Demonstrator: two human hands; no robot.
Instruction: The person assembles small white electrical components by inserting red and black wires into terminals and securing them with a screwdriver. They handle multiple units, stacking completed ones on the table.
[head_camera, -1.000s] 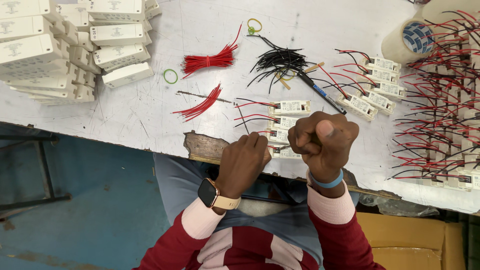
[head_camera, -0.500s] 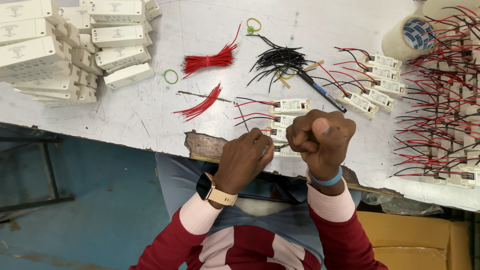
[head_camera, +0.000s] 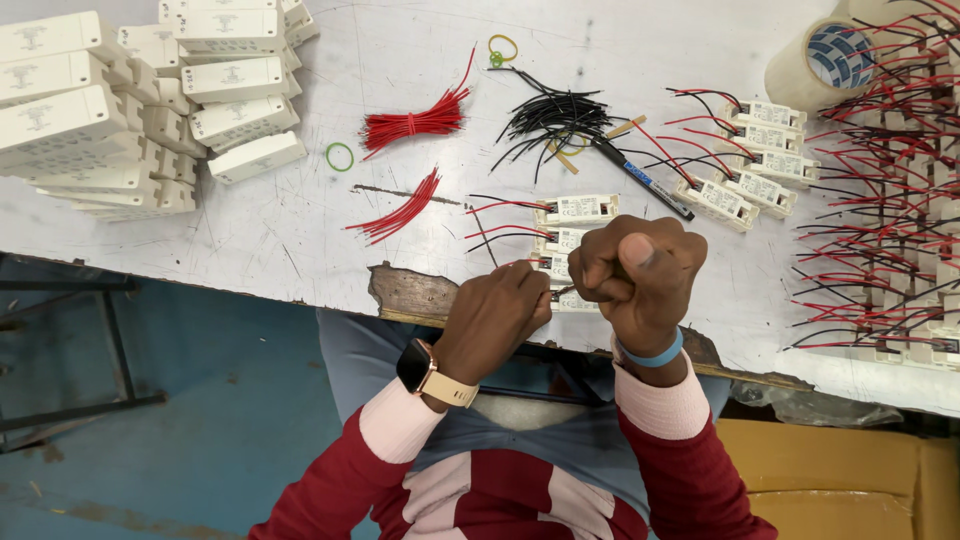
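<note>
My left hand (head_camera: 495, 315), with a watch on its wrist, curls over a small white module (head_camera: 572, 299) at the table's front edge. Just to its right my right hand (head_camera: 635, 268) is raised in a tight fist with the thumb on top; whatever may be inside it is hidden. Behind the hands lie more white modules (head_camera: 578, 209) with red and black leads. A tied bundle of red wires (head_camera: 410, 125), loose red wires (head_camera: 400, 210) and a heap of black wires (head_camera: 555, 120) lie further back.
Stacks of white boxes (head_camera: 120, 110) fill the back left of the white table (head_camera: 260, 240). A pen (head_camera: 640, 180), a tape roll (head_camera: 820, 60) and many wired modules (head_camera: 900, 200) crowd the right. The front edge is chipped (head_camera: 410, 290). A cardboard box (head_camera: 840, 470) stands below.
Both hands stay at the same spot by the front edge; the right fist has shifted only slightly.
</note>
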